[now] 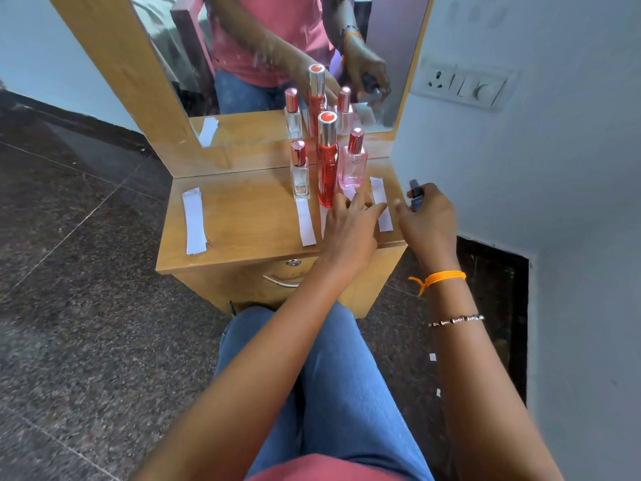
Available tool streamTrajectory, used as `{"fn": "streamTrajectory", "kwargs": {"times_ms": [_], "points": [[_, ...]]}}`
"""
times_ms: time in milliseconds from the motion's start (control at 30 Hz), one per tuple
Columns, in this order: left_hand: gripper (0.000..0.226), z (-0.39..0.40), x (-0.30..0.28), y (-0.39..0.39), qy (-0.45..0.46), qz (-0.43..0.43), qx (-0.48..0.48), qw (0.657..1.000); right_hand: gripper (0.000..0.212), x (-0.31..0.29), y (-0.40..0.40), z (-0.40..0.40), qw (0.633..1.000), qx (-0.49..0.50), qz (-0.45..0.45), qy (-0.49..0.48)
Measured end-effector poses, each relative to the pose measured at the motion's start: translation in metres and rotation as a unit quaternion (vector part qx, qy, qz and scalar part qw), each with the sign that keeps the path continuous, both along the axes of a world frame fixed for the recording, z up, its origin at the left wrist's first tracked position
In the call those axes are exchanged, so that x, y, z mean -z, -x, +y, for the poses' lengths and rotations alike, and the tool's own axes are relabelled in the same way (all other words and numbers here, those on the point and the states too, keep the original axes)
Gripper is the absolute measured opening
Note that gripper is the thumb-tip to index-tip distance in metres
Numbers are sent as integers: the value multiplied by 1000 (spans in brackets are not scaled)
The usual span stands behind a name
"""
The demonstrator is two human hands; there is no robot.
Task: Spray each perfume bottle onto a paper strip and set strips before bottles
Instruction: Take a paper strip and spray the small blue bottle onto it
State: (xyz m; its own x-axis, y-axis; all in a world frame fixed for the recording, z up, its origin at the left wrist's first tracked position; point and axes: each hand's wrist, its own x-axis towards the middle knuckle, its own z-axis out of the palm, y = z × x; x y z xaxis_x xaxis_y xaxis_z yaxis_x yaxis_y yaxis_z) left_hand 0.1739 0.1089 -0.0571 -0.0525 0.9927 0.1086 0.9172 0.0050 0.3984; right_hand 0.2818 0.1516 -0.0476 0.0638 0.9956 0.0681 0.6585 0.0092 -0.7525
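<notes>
Three perfume bottles stand at the back right of the wooden dresser top (242,216): a small clear bottle (300,175), a tall red bottle (327,164) and a pink square bottle (353,164). My right hand (426,216) grips a small dark blue bottle (416,196) at the table's right edge. My left hand (350,227) lies flat, fingers spread, over the strips in front of the red and pink bottles. A white paper strip (306,222) lies before the clear bottle. Another strip (381,203) lies at the far right.
A stack of spare paper strips (194,220) lies at the left of the dresser top. A mirror (277,57) rises behind the bottles. The wall with a switch panel (464,86) is close on the right. My knees are under the drawer (284,276).
</notes>
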Motion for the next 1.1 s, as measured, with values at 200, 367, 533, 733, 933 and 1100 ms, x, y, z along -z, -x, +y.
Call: {"fn": "streamTrajectory", "kwargs": {"times_ms": [200, 367, 533, 733, 933, 1100], "points": [[65, -3, 6, 1, -9, 29, 28, 999, 34, 1, -1, 15, 981, -15, 183, 66], [66, -5, 8, -1, -20, 35, 24, 999, 37, -1, 3, 28, 976, -55, 208, 4], [67, -7, 5, -3, -35, 29, 13, 999, 33, -3, 8, 46, 965, -92, 240, -49], [58, -22, -2, 4, -90, -43, -37, 994, 29, 1, 15, 61, 970, -161, 176, -54], [47, -34, -4, 16, -102, -82, -72, 989, 27, 9, 16, 68, 975, -171, 136, -50], [47, -37, -3, 25, -92, -111, -88, 986, 32, 9, 15, 70, 974, -182, 133, -37]]}}
